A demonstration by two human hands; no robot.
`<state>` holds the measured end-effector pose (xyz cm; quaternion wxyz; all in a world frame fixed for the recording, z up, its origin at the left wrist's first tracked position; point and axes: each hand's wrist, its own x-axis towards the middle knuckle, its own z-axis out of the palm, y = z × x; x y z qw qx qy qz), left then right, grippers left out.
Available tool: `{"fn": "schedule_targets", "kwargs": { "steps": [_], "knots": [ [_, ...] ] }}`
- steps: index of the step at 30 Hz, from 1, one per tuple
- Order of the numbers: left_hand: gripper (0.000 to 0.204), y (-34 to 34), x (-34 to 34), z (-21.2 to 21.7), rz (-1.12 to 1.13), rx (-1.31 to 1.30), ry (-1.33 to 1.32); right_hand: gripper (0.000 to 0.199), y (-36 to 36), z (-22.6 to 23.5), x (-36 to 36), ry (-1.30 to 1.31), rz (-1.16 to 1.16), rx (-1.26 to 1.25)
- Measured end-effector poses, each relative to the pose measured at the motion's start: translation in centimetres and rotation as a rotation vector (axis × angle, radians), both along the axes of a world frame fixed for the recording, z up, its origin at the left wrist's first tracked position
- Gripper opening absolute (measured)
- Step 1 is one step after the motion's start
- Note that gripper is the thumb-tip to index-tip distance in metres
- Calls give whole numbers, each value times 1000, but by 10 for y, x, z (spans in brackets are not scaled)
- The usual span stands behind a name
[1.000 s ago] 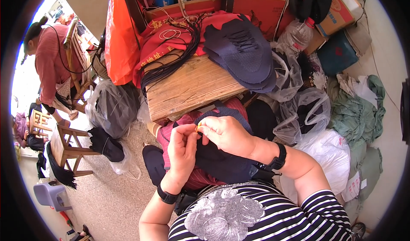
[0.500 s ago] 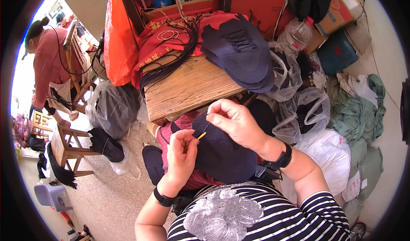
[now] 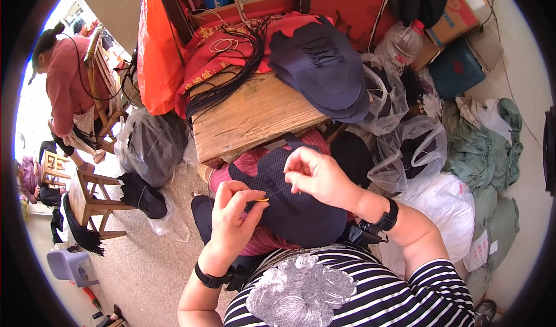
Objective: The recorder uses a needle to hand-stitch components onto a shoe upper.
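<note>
A dark navy shoe upper (image 3: 307, 214), with a textured mesh part, lies across my lap over red striped cloth (image 3: 263, 247). Above its left side, my left hand (image 3: 234, 211) is closed, with a thin yellow stick (image 3: 262, 199) pinched between thumb and fingers. My right hand (image 3: 315, 176) hovers over the upper's right part, its fingers curled and thumb tip against them. Whatever those fingers hold, if anything, is too small to make out.
Ahead stands a wooden stool (image 3: 255, 115) bearing a bundle of black cords (image 3: 234, 92) and stacked navy uppers (image 3: 324, 72). Clear plastic bags (image 3: 405, 153) lie at right. An orange bag (image 3: 159, 55) hangs at left, and another person (image 3: 75, 83) bends beyond it.
My left hand has shifted left and slightly down, turning the yellow stick nearly level. My right hand has moved slightly right and down. More of the upper's mesh shows between them.
</note>
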<state>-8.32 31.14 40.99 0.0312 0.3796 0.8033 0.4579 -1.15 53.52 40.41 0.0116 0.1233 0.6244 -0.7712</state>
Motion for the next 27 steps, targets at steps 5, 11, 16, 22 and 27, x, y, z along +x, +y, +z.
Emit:
{"fn": "schedule_targets", "kwargs": {
  "steps": [5, 11, 16, 22, 27],
  "knots": [
    [28, -1, 4, -3, -66, 31, 23, 20, -7, 8, 7, 276, 306, 587],
    [29, 0, 4, -6, -67, 72, 121, 23, -20, 6, 8, 286, 379, 655],
    [31, -9, 4, -5, -192, 22, 156, 27, -20, 7, 14, 159, 495, 539],
    [61, -8, 14, -14, 183, 208, 231, 30, -16, 8, 16, -22, 495, 203],
    [24, -8, 11, -16, -96, 151, -71, 35, -26, 0, 11, -168, 401, -141]
  ]
}}
